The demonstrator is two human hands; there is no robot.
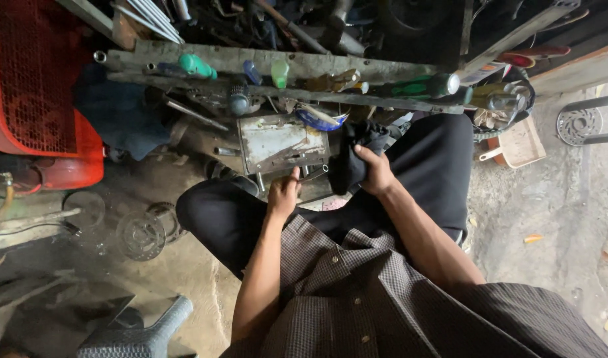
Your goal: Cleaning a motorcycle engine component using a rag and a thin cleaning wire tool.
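My right hand (375,171) was clenched on a dark rag (353,156), soft, light, bunchable anywhere, at 12 o'clock from my lap, while my left hand (284,193) pinched a short metal tube (315,174), stiff, likely greasy, best gripped mid-length, below the box (282,140).

This is a rough repair workshop. A worn wooden rack (284,66) crosses the top of the view, with screwdrivers (196,65) stuck through it by their green and blue handles. Behind the rack lie piled metal rods and machine parts. Just below the rack sits a scratched metal box (280,140). Left of the rack stands a red machine with a mesh grille (32,79). Below that, round metal discs (140,233) lie on the dirty concrete floor (555,219).
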